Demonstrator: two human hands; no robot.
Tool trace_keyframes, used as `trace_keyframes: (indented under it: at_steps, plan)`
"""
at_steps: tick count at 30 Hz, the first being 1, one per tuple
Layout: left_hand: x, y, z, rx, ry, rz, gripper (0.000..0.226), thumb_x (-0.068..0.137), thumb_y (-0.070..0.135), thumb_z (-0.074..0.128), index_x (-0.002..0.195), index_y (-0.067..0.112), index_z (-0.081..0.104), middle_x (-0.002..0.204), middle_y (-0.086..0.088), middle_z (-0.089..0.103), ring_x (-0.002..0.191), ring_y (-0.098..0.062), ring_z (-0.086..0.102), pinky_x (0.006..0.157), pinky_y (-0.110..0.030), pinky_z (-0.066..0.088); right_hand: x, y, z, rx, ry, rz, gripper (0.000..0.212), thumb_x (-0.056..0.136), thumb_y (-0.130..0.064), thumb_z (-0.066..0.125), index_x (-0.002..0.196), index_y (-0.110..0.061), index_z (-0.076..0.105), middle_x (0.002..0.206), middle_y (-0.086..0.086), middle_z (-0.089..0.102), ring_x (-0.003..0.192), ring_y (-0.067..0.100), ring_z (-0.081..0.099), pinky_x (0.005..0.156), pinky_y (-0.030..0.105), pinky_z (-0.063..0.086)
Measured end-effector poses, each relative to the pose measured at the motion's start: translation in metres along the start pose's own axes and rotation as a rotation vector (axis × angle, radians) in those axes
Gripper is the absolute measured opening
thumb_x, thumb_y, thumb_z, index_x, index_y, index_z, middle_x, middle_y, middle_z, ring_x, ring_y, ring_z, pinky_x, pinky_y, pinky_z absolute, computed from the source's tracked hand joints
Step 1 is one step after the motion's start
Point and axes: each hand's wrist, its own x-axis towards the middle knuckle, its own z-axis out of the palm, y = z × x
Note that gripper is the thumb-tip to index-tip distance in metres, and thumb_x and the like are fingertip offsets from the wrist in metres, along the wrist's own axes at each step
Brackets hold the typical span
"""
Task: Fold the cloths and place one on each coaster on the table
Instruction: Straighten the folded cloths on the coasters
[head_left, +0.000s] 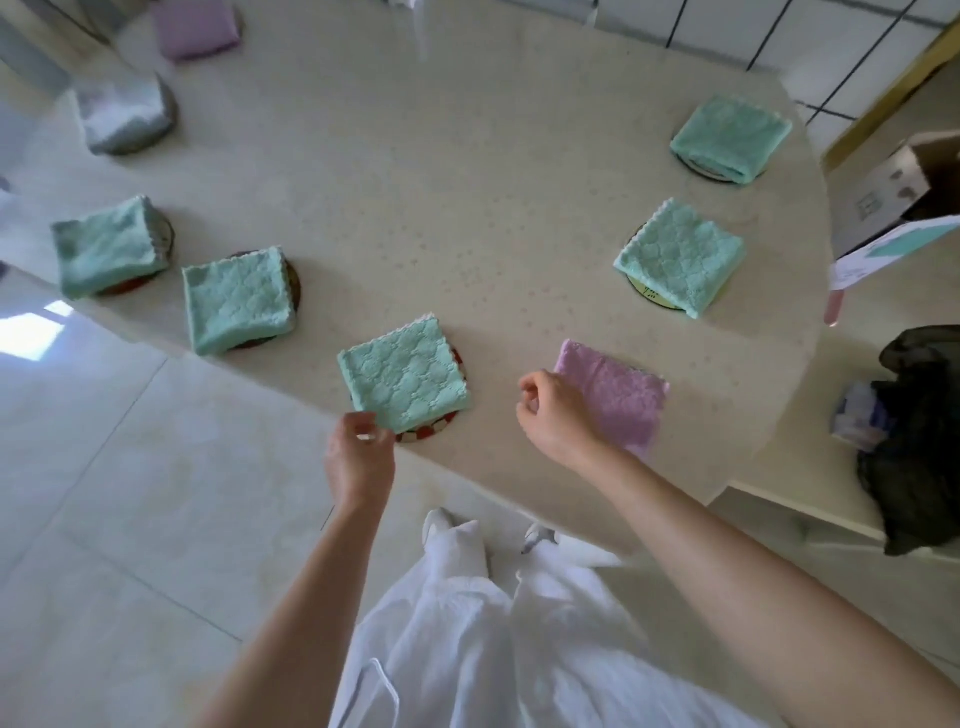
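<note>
The left hand (358, 452) is hovering at the near edge of the table (467, 182), its fingers curling right at the near-left corner of the nearest green cloth (402, 382). Whether they are pinching that corner or only touching it, I cannot tell. This folded cloth is lying on a red-and-white coaster (434, 430), which is peeking out along its near and right sides.

Just to the right, the right hand (550, 415) is hanging with its fingers loosely curled towards the thumb, grasping nothing. Its back is overlapping the left edge of a folded pink cloth (615, 397), which is lying flat close to the table's near edge.

Further left, a second green cloth (236, 301) is covering a dark coaster (293, 280). Beyond it, the leftmost green cloth (106, 249) is sitting on a coaster by the table's left edge. On the right, a right green cloth (678, 257) is resting on a yellow coaster (649, 293), and a far-right green cloth (730, 137) is lying on another one further back.

At the far left, a grey cloth (124, 111) and a far pink cloth (197, 26) are showing only as blurs. Off the table to the right, a black bag (919, 441) and a cardboard box (904, 182) are sitting
</note>
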Motion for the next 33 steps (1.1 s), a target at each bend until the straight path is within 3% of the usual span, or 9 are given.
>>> trace_keyframes:
  at_steps: [6, 10, 14, 18, 21, 24, 27, 29, 33]
  plan:
    - [0.032, -0.005, -0.007, -0.155, -0.154, -0.198, 0.026, 0.082, 0.024, 0.064, 0.106, 0.015, 0.056, 0.100, -0.005, 0.065, 0.093, -0.024, 0.061, 0.083, -0.036, 0.051, 0.028, -0.048, 0.026, 0.117, -0.049, 0.145, 0.030, 0.088, -0.017, 0.057, 0.117, -0.007, 0.057, 0.113, 0.006, 0.064, 0.106, 0.023, 0.058, 0.091, 0.027, 0.041]
    - [0.049, 0.002, -0.014, -0.267, -0.319, -0.279, 0.006, 0.084, 0.018, 0.063, 0.081, 0.014, 0.060, 0.080, -0.006, 0.065, 0.077, -0.024, 0.062, 0.085, -0.044, 0.053, 0.045, -0.066, 0.041, 0.146, -0.059, 0.278, 0.031, 0.089, -0.026, 0.057, 0.116, -0.011, 0.058, 0.113, 0.005, 0.063, 0.107, 0.023, 0.057, 0.086, 0.027, 0.041]
    - [0.059, 0.009, -0.020, -0.324, -0.465, -0.366, 0.015, 0.088, 0.016, 0.064, 0.074, 0.009, 0.062, 0.073, -0.006, 0.062, 0.066, -0.018, 0.059, 0.071, -0.034, 0.055, 0.055, -0.077, 0.054, 0.175, -0.040, 0.394, 0.020, 0.087, -0.030, 0.056, 0.093, -0.011, 0.060, 0.089, 0.005, 0.062, 0.088, 0.026, 0.057, 0.064, 0.030, 0.037]
    - [0.074, 0.013, -0.023, -0.303, -0.533, -0.449, 0.016, 0.085, 0.019, 0.068, 0.078, 0.006, 0.062, 0.058, -0.003, 0.051, 0.044, -0.013, 0.042, 0.048, -0.024, 0.038, 0.059, -0.084, 0.060, 0.234, 0.015, 0.488, 0.024, 0.085, -0.031, 0.056, 0.094, -0.009, 0.059, 0.088, 0.006, 0.061, 0.084, 0.025, 0.056, 0.066, 0.029, 0.038]
    - [0.081, 0.017, -0.027, -0.250, -0.580, -0.362, 0.016, 0.086, 0.021, 0.065, 0.088, 0.006, 0.061, 0.066, -0.004, 0.054, 0.051, -0.014, 0.044, 0.050, -0.024, 0.035, 0.059, -0.089, 0.061, 0.282, 0.015, 0.489, 0.020, 0.085, -0.029, 0.058, 0.073, -0.013, 0.055, 0.076, 0.005, 0.059, 0.076, 0.023, 0.054, 0.059, 0.030, 0.035]
    - [0.089, 0.023, -0.033, -0.181, -0.566, -0.160, 0.019, 0.087, 0.019, 0.063, 0.103, 0.009, 0.059, 0.090, -0.005, 0.064, 0.074, -0.015, 0.058, 0.063, -0.025, 0.047, 0.053, -0.090, 0.063, 0.393, 0.065, 0.492, 0.020, 0.085, -0.029, 0.058, 0.086, -0.010, 0.060, 0.083, 0.005, 0.064, 0.076, 0.022, 0.057, 0.061, 0.029, 0.039]
    - [0.099, 0.029, -0.037, -0.090, -0.523, 0.044, 0.018, 0.088, 0.018, 0.061, 0.104, 0.011, 0.059, 0.095, -0.005, 0.066, 0.079, -0.016, 0.061, 0.059, -0.024, 0.046, 0.043, -0.088, 0.068, 0.489, 0.116, 0.492, 0.020, 0.085, -0.026, 0.059, 0.100, -0.013, 0.061, 0.094, 0.002, 0.067, 0.085, 0.020, 0.061, 0.072, 0.032, 0.046]
    - [0.108, 0.032, -0.036, -0.070, -0.517, 0.097, 0.017, 0.088, 0.016, 0.061, 0.104, 0.011, 0.061, 0.096, -0.005, 0.066, 0.082, -0.019, 0.062, 0.061, -0.028, 0.050, 0.035, -0.085, 0.076, 0.526, 0.110, 0.506, 0.018, 0.084, -0.024, 0.061, 0.099, -0.014, 0.062, 0.093, 0.003, 0.067, 0.087, 0.022, 0.063, 0.075, 0.034, 0.049]
    - [0.120, 0.033, -0.031, 0.071, -0.544, 0.137, 0.026, 0.086, 0.016, 0.062, 0.111, 0.013, 0.063, 0.102, -0.003, 0.067, 0.092, -0.023, 0.062, 0.081, -0.037, 0.054, 0.020, -0.074, 0.096, 0.579, 0.082, 0.594, 0.019, 0.074, -0.031, 0.067, 0.086, -0.017, 0.065, 0.086, 0.004, 0.070, 0.082, 0.026, 0.068, 0.077, 0.048, 0.056]
